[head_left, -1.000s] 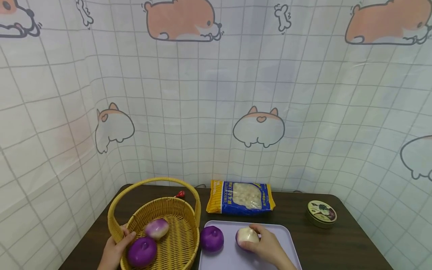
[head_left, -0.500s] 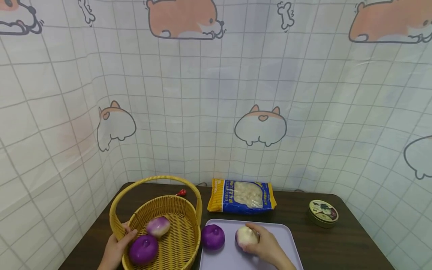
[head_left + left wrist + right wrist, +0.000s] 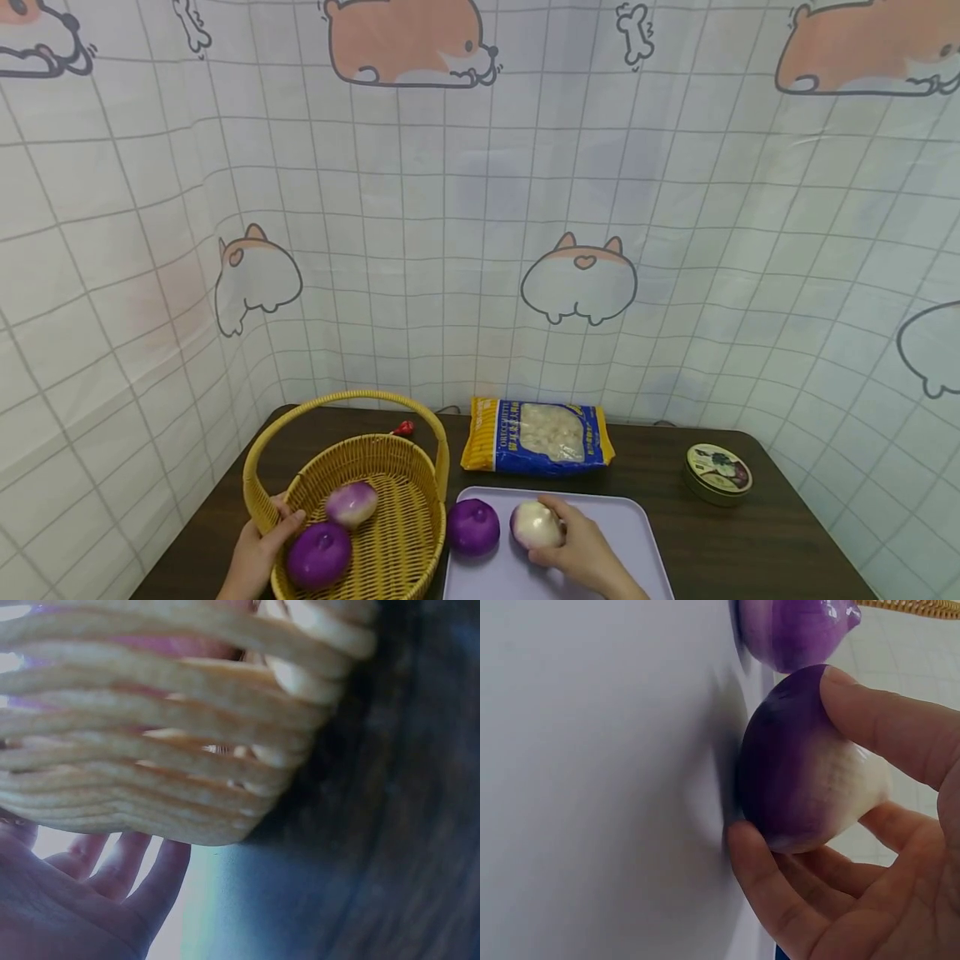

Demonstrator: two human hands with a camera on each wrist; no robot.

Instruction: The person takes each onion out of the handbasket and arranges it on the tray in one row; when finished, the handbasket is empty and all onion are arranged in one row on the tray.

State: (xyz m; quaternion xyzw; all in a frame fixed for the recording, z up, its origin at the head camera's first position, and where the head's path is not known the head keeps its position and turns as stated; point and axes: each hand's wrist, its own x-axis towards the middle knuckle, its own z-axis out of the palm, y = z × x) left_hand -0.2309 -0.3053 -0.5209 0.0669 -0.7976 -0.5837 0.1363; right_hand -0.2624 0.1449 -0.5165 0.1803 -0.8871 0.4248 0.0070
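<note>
My left hand [image 3: 258,546] grips the near left side of a yellow wicker basket [image 3: 397,542], thumb over the rim. From the left wrist view, the fingers [image 3: 169,874] lie against the basket's outer weave [image 3: 150,780]. Inside the basket are a purple onion [image 3: 320,557] and a purple-and-white onion [image 3: 351,504]. Over a pale lilac tray [image 3: 622,533], my right hand [image 3: 581,546] holds a white-and-purple onion [image 3: 536,525] between thumb and fingers. Whether that onion [image 3: 795,772] still touches the tray is hard to tell. A second purple onion [image 3: 473,527] sits at the tray's left side, beside the basket.
Behind the tray lies a blue and yellow orecchiette pasta bag [image 3: 536,436]. A round tin [image 3: 717,475] stands on the dark table [image 3: 780,542] at the right. A small red object [image 3: 403,428] shows behind the basket, whose tall handle [image 3: 352,395] arches over it.
My right hand has moved slightly left with the held onion, towards the purple onion on the tray. The left hand and basket keep their places; the view shifted slightly earlier.
</note>
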